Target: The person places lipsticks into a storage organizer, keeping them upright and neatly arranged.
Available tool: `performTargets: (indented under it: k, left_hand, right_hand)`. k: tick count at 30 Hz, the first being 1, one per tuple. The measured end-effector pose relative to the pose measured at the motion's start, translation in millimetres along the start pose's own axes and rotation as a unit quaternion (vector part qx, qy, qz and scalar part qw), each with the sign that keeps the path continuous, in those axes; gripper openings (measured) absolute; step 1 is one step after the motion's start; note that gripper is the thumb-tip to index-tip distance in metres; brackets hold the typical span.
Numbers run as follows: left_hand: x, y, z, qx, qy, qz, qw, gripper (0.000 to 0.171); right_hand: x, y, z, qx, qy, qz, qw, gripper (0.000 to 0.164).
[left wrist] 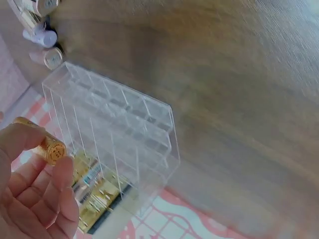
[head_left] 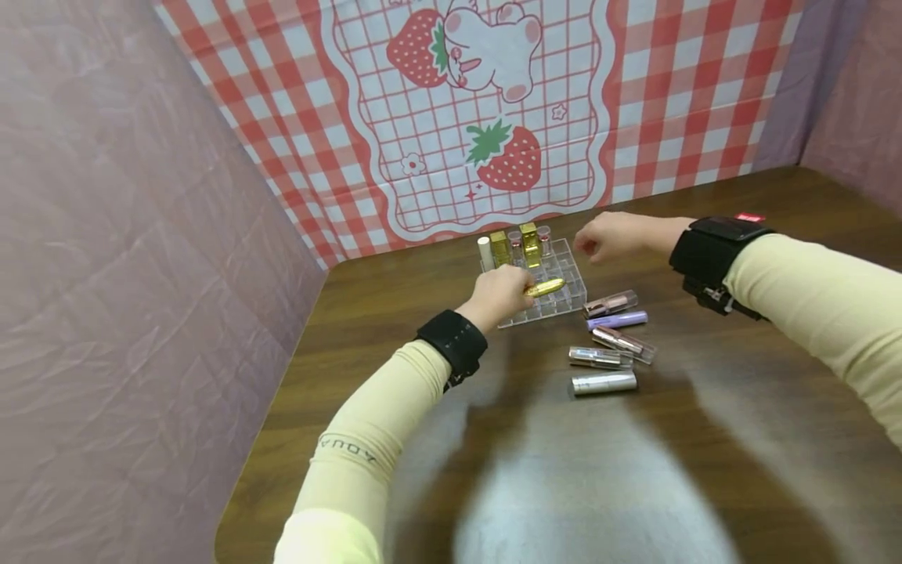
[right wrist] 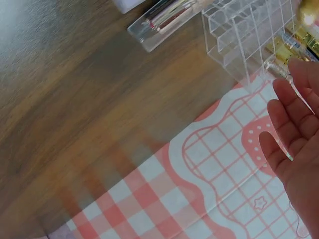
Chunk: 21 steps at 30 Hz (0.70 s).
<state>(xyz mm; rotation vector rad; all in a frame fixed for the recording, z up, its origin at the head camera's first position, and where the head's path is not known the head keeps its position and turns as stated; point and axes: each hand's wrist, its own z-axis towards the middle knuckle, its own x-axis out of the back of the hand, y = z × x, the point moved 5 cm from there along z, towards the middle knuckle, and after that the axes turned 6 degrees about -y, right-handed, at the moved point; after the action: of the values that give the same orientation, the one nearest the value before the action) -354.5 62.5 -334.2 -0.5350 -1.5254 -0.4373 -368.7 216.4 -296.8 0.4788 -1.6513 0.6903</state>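
My left hand (head_left: 502, 295) pinches a gold lipstick tube (head_left: 546, 287) between thumb and fingers, above the clear lipstick organizer (head_left: 574, 291). In the left wrist view, the round end of the gold tube (left wrist: 56, 152) faces the camera. At the organizer's right side my right hand (head_left: 609, 235) hangs with loosely bent fingers and holds nothing; the right wrist view shows its palm (right wrist: 309, 169) bare. Across the organizer's back row stand a white tube (head_left: 485, 252), gold lipsticks (head_left: 500, 249) and clear-capped tubes (head_left: 545, 239). Its front compartments look bare.
Right of the organizer, several cosmetic tubes lie on the wooden table (head_left: 395, 313): clear-capped ones (head_left: 611, 304), a lilac tube (head_left: 617, 319) and a silver tube (head_left: 603, 383). A red-checked cloth (head_left: 655, 94) hangs behind. A small red thing (head_left: 750, 217) lies beyond my right wrist.
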Motion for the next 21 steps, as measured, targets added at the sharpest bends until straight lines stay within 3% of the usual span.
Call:
performTargets:
  k: [8,14,21]
  left_hand:
    - [-2.6,-12.2,-0.9,0.021,-0.003,-0.058,0.9981,0.011]
    - [-2.1,-9.1,1.7,0.016,-0.006,-0.082,0.9965,0.011]
    - [0.2,-4.6,2.5,0.009,-0.009,-0.087,0.9961,0.013]
  right_hand:
    - [-3,-9,12,0.033,0.009,0.01,0.999,0.026]
    - [-3,-22,19,0.05,0.003,0.042,0.998,0.025]
    - [-4,-29,27,0.083,0.009,0.034,0.996,0.013]
